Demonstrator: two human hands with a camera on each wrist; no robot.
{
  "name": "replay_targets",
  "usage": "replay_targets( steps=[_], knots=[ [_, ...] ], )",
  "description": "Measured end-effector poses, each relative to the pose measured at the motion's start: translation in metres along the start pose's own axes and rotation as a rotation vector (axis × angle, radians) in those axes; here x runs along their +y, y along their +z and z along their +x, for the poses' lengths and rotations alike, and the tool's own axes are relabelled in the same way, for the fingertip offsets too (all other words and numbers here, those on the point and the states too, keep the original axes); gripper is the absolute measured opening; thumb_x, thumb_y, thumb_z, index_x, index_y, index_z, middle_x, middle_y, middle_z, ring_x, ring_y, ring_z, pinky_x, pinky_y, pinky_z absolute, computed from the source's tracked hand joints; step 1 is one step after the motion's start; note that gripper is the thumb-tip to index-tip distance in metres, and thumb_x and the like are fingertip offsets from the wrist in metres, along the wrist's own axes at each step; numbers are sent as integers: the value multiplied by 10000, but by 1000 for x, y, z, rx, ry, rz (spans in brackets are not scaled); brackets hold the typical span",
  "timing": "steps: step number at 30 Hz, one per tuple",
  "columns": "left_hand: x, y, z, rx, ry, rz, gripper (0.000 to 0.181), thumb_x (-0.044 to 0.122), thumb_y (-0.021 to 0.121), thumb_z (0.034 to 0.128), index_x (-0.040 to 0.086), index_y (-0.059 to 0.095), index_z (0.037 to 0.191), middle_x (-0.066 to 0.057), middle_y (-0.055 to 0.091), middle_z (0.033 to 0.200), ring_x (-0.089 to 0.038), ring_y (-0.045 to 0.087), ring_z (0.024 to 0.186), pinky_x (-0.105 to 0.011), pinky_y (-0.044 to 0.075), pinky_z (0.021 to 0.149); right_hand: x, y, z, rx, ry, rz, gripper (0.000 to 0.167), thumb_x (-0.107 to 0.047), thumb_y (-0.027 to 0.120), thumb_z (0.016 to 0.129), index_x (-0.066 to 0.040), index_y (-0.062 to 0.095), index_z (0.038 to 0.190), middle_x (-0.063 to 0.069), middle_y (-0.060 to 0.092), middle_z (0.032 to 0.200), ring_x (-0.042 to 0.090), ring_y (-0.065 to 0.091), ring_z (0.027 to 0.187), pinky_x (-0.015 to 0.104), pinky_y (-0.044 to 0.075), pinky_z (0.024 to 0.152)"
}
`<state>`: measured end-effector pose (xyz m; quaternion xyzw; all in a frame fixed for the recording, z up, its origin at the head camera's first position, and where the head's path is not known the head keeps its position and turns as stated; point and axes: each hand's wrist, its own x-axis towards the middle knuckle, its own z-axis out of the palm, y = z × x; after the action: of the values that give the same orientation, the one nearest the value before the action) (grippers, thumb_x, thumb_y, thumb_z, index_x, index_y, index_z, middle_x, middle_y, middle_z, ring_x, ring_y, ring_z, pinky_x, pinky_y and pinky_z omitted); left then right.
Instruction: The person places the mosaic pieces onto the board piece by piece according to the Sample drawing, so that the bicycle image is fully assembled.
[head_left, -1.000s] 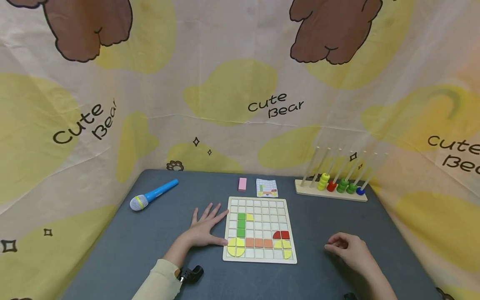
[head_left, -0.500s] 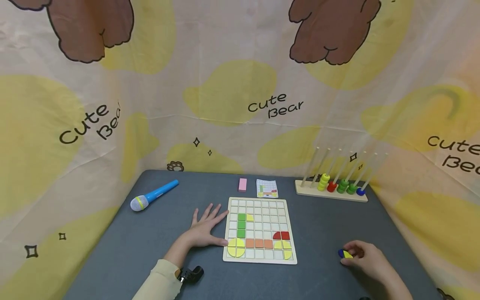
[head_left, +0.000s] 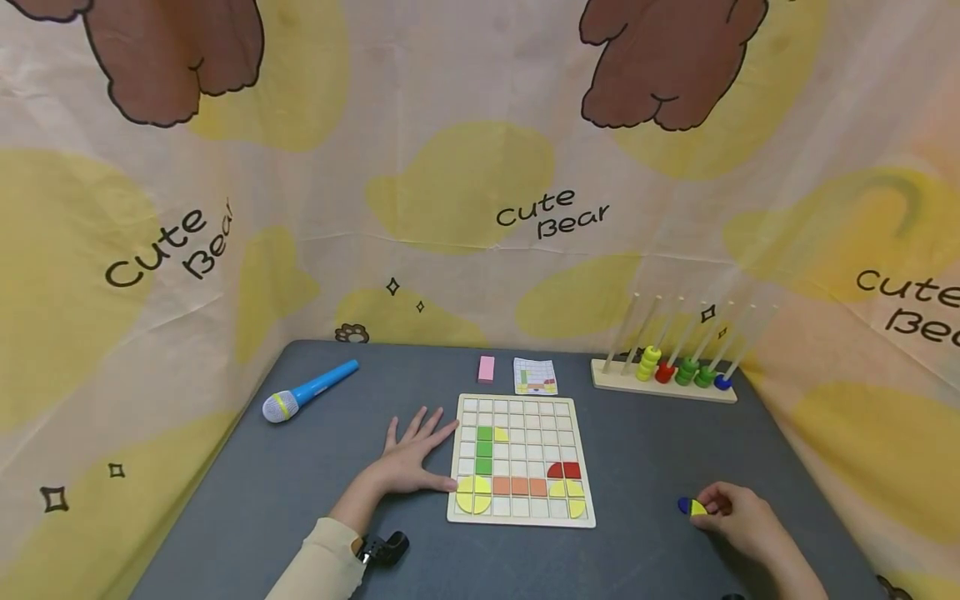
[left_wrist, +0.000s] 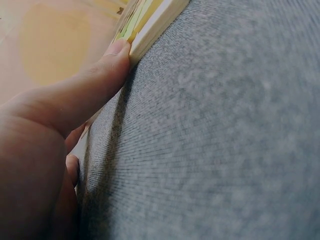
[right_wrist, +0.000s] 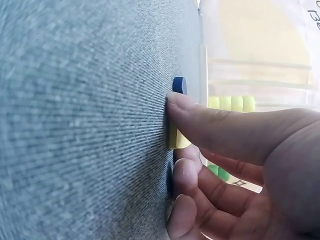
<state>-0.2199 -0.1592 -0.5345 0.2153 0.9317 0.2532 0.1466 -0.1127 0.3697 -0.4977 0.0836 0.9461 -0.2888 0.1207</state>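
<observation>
In the head view a light wooden grid board (head_left: 522, 507) lies at mid-table, with green, yellow, orange and red flat pieces in some squares. My left hand (head_left: 411, 461) is spread along its left side, the thumb and a fingertip touching the edge; in the left wrist view the thumb (left_wrist: 95, 87) rests against the board's side. To the right, low at the tabletop, my right hand (head_left: 738, 512) pinches a small yellow piece (head_left: 697, 507) between thumb and fingers. A dark blue piece (head_left: 684, 505) lies just left of it; in the right wrist view the blue piece (right_wrist: 179, 85) shows past the thumb tip.
Behind the board are a pink block (head_left: 486, 369) and a pattern card (head_left: 535, 377). A bead-and-peg stand (head_left: 663, 385) is at the back right, a blue toy microphone (head_left: 311, 391) at the back left. A printed cloth (head_left: 450, 192) hangs behind the table.
The right hand has moved right and towards the person, and the blue and yellow pieces have come into sight at its fingertips. The left hand and the board have stayed in place.
</observation>
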Motion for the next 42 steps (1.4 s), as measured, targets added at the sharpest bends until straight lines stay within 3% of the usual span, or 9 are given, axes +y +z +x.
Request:
replay_targets(
  steps=[9,20,29,42],
  knots=[
    [3,-3,-1,-1,11,-9,1060,719,741,744,312,280,1607,-54,114,1709,-367,-38,1572,-702,-159,1137,-4,-6,-4,0,-58,73,220,-253,775,891,-69,663,935,-7,653,815,116,582,727,262,462,627],
    [0,0,1,12,-7,19,1066,775,708,728,360,265,1604,-21,112,1709,-336,-47,1577,-694,-163,1142,-34,-1,3,4,-102,108,220,-302,711,951,-92,696,1012,10,651,797,131,568,695,271,453,625],
    [0,1,0,11,-12,11,1074,780,709,721,357,266,1603,-16,121,1708,-337,-34,1578,-693,-162,1143,-60,11,12,17,-156,97,214,-317,702,955,-124,744,1039,3,688,891,154,549,736,281,463,618],
    [0,0,2,7,-6,4,1056,765,712,733,363,268,1602,-18,112,1710,-347,-40,1576,-695,-165,1139,-91,25,18,17,-167,168,185,-202,749,921,-73,704,1045,25,688,777,153,602,671,279,474,596]
  ],
)
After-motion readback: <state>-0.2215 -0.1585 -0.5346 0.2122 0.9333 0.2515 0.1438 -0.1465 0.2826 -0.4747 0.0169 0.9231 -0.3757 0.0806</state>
